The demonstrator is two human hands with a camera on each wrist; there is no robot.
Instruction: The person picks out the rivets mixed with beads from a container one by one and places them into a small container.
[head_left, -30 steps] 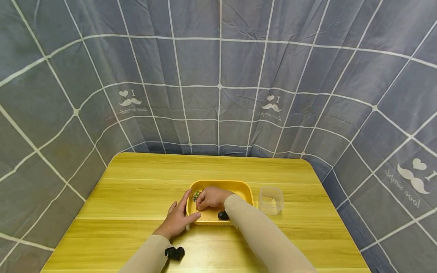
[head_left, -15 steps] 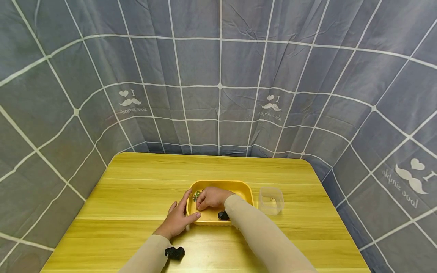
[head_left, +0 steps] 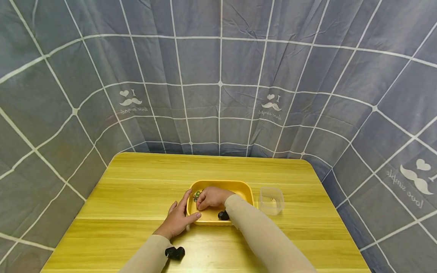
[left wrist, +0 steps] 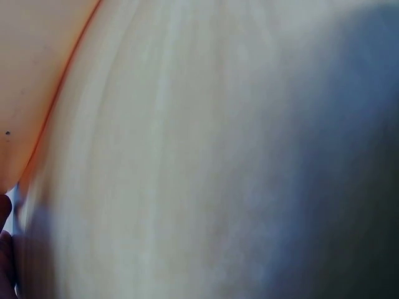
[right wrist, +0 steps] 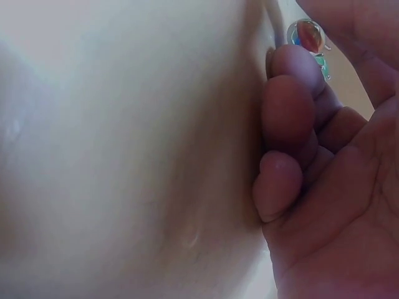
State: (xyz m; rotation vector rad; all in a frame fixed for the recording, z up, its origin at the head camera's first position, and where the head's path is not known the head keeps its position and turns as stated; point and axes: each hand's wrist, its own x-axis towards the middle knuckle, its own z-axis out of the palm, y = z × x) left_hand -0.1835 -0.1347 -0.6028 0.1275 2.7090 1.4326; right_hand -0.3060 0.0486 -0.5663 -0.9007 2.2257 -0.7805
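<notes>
In the head view, a yellow tray (head_left: 239, 185) sits on the table, with a small cluster of glass marbles (head_left: 196, 196) at its left end. My left hand (head_left: 176, 220) lies at the tray's left side, its fingers along the rim and its thumb over the near corner. My right hand (head_left: 213, 198) reaches into the tray with curled fingers, right beside the cluster. In the right wrist view, a clear marble (right wrist: 310, 36) with a red swirl shows between thumb and curled fingers (right wrist: 288, 109); I cannot tell whether they hold one.
A clear plastic box (head_left: 269, 208) stands right of the tray, with a tiny gold-coloured thing inside. The wooden table (head_left: 153, 170) is enclosed by a grey checked curtain (head_left: 239, 102). The left wrist view is mostly blurred, with the tray's orange rim (left wrist: 59, 90) at its left.
</notes>
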